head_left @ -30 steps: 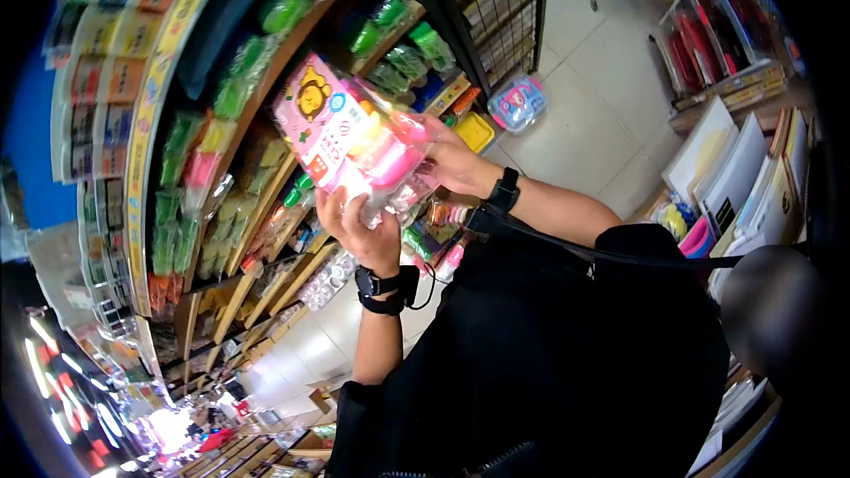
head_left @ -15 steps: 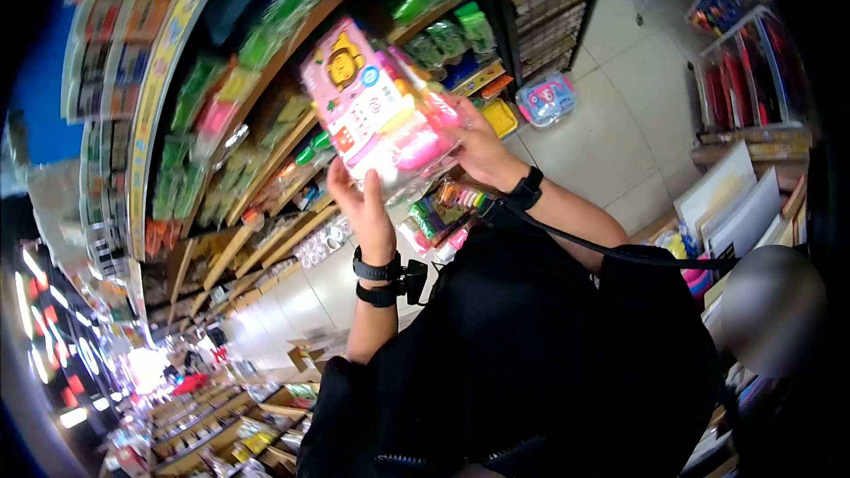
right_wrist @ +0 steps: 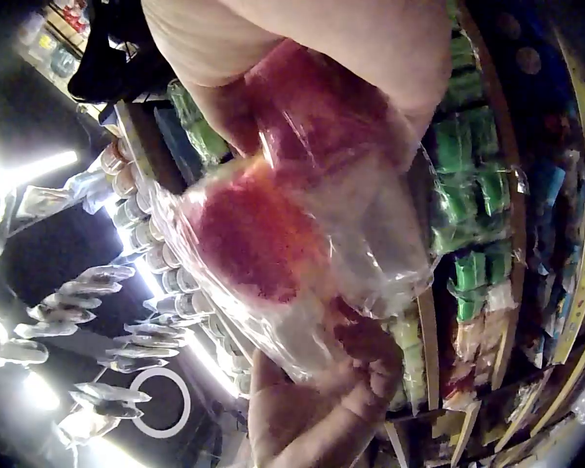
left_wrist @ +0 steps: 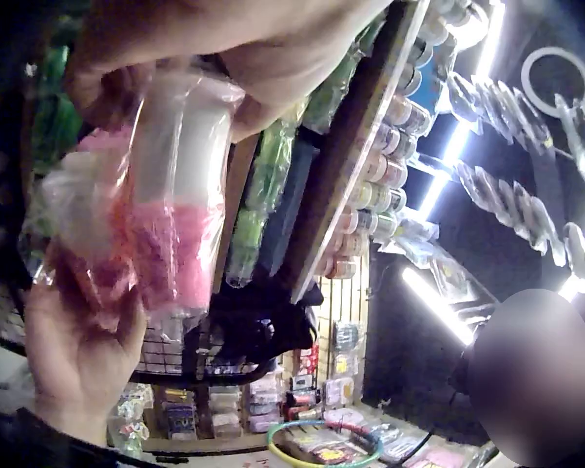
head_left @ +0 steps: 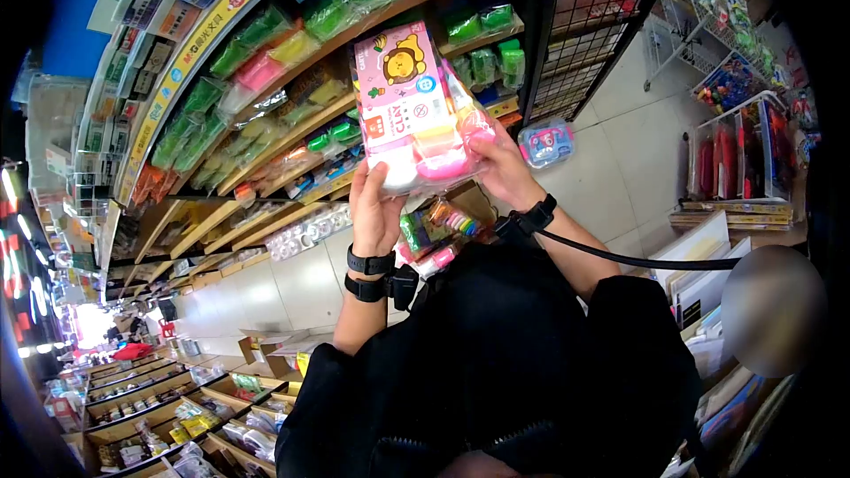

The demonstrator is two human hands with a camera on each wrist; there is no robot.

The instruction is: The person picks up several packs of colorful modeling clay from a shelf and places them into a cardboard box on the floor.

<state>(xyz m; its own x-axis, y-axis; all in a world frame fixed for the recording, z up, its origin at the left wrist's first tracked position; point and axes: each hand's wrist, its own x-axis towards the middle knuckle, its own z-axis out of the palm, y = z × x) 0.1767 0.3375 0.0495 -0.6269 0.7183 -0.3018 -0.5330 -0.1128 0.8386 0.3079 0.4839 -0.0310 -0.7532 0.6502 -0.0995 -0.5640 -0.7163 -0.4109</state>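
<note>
A clear-bagged pack of modelling clay (head_left: 398, 97), with a pink card showing a cartoon lion and the word CLAY, is held up in front of a shelf. My left hand (head_left: 376, 212) grips its lower left corner, thumb on the front. The right hand (head_left: 506, 168) holds its lower right side. Pink and white lumps show through the wrinkled plastic in the left wrist view, where the pack (left_wrist: 175, 195) is between both hands. From the right wrist the bag (right_wrist: 263, 234) shows red and whitish clay, with fingers on both ends.
Tilted wooden shelves (head_left: 336, 115) with green-topped bagged packs stand behind the pack. A blue and pink case (head_left: 546, 143) is on the tiled floor beside a black mesh rack (head_left: 602, 26). Boards and folders (head_left: 699, 252) stand at the right, and bins of goods (head_left: 168, 416) lie lower left.
The pack has moved up and right in the head view, held by both hands throughout. It looks more upright, its card facing the camera more squarely. The head view has also shifted.
</note>
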